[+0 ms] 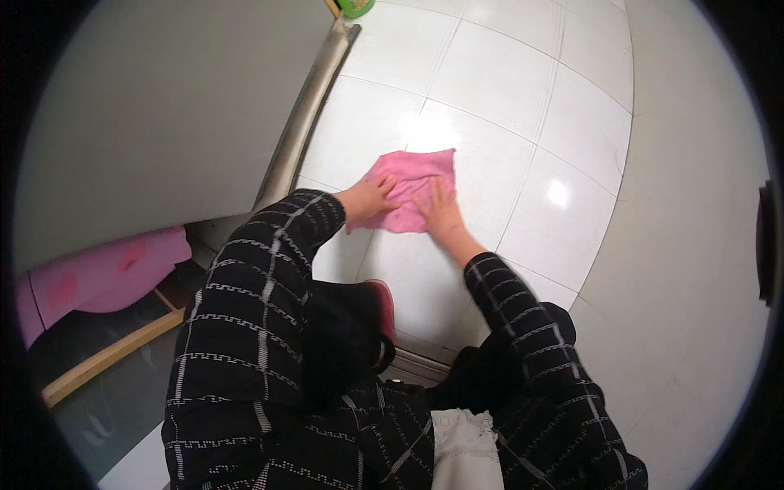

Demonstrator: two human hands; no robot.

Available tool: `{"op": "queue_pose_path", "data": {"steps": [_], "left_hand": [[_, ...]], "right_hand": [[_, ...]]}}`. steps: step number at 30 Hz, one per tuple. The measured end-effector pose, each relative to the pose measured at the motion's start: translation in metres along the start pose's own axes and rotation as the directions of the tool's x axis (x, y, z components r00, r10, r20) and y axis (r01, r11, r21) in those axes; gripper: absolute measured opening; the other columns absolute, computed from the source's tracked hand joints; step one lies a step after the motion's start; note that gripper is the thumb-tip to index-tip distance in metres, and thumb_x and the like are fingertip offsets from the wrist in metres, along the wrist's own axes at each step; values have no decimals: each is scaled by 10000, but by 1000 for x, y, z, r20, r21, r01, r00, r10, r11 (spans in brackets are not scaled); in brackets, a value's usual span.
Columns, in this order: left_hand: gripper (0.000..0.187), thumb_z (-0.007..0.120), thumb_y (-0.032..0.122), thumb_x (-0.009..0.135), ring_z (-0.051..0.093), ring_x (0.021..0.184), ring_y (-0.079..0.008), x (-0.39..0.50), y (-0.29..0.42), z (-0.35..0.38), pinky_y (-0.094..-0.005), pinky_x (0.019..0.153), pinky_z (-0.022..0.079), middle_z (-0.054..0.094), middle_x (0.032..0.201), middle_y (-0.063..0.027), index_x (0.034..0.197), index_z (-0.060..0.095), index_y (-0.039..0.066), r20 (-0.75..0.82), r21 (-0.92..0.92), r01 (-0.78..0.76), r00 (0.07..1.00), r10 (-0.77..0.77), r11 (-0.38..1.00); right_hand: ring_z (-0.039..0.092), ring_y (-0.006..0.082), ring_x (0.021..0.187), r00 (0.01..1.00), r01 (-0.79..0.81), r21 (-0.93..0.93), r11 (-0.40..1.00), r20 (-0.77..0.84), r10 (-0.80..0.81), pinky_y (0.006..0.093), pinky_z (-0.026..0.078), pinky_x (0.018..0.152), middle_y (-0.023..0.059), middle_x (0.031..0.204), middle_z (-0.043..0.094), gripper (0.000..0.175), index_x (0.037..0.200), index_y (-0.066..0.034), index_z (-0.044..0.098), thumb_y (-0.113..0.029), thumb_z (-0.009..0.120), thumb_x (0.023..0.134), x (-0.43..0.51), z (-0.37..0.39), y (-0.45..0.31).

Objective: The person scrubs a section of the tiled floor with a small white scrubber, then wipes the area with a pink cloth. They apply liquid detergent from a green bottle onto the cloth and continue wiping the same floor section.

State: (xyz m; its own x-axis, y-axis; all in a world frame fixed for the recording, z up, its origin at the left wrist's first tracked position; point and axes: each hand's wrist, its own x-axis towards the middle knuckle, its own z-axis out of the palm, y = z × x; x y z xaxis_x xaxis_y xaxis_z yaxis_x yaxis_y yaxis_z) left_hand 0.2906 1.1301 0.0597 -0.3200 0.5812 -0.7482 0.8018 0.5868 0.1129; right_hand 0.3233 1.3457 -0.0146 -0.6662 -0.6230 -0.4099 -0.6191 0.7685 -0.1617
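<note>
A pink cloth (422, 164) lies spread and wrinkled on the white tiled floor (484, 98). On its left part rests my left hand (370, 199), fingers spread and bent a little. My right hand (442, 211) presses flat on the cloth's right part, with its fingers apart. The two hands are close together but do not touch. Neither hand visibly grips the cloth. Part of the cloth is hidden beneath the hands.
A light wall (680, 233) borders the floor on the right. On the left stand a grey panel (171, 110) and a metal-coloured strip (306, 110). A green container (355, 7) is at the top. Pink material (110, 275) hangs at lower left; a red shoe (384, 306) is below the hands.
</note>
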Motion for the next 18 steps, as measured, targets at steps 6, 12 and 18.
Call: {"op": "queue_pose_path", "data": {"steps": [6, 12, 18], "left_hand": [[985, 846, 315, 561, 148, 1413, -430, -36, 43, 77, -660, 1027, 242, 170, 1529, -243, 1430, 384, 321, -246, -259, 325, 888, -388, 909], [717, 707, 336, 735, 153, 1422, -398, -2, 71, 120, -710, 1037, 125, 206, 1530, -201, 1401, 441, 321, -365, -578, 349, 698, -616, 737], [667, 649, 369, 792, 121, 1435, -378, 1, 81, 103, -699, 1050, 98, 212, 1526, -188, 1411, 434, 245, -267, -785, 451, 372, -889, 425]], "right_hand": [[140, 415, 1418, 991, 81, -125, 989, -92, -93, 599, 264, 1041, 260, 1526, 172, 735, 1439, -284, 378, -493, 637, 784, 19, -7, -45], [180, 389, 1403, 991, 130, -137, 982, -4, -132, 604, 242, 1048, 242, 1507, 226, 699, 1419, -303, 403, -508, 627, 790, 24, -31, -36], [221, 349, 1394, 975, 223, -231, 947, 67, -213, 593, 198, 1080, 179, 1494, 293, 558, 1395, -310, 436, -456, 538, 865, 46, -63, -45]]}}
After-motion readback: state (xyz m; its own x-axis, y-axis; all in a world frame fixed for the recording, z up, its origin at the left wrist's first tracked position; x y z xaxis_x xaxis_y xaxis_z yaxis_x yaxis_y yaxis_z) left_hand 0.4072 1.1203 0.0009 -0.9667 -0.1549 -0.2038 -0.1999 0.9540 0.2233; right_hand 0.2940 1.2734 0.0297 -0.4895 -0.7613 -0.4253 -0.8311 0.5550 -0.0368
